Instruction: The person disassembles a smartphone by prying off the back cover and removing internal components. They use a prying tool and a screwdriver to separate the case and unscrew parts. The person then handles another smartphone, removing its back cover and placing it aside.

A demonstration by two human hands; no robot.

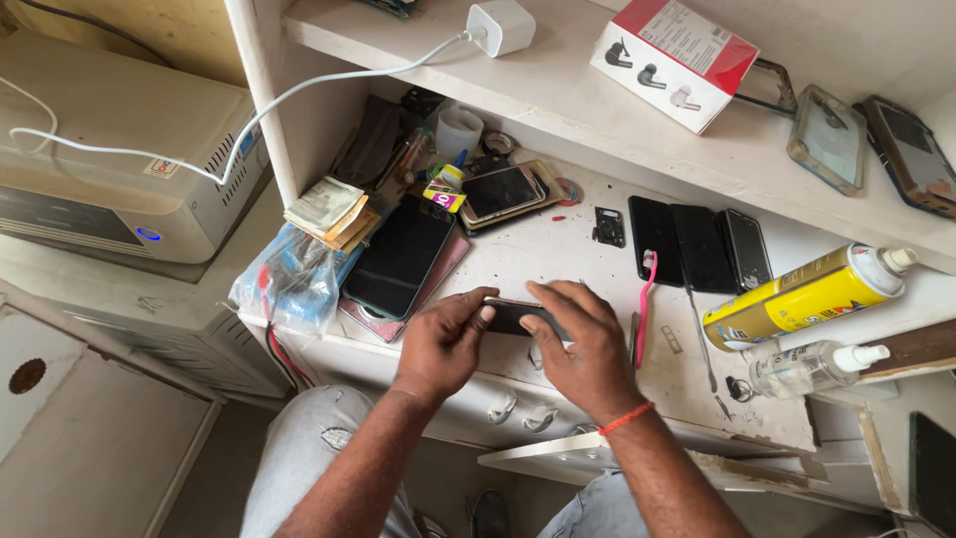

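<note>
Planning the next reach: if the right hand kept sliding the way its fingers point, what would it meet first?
The right hand points up-left, so past the dark phone it holds it would probably meet the large black phone first, though depth is unclear.

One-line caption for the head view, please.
Both hands, left hand and right hand, grip a dark phone on a cluttered white workbench.

You are working in soft, even daylight; the white worktop (558, 249) reads bright, nearly washed out toward the upper shelf (558, 90). Shadows are faint, deepest under the shelf and below the desk edge. The yellow spray can (797, 297) carries a small glare. Focus is sharp centrally; straight edges bow slightly near the corners.
</note>
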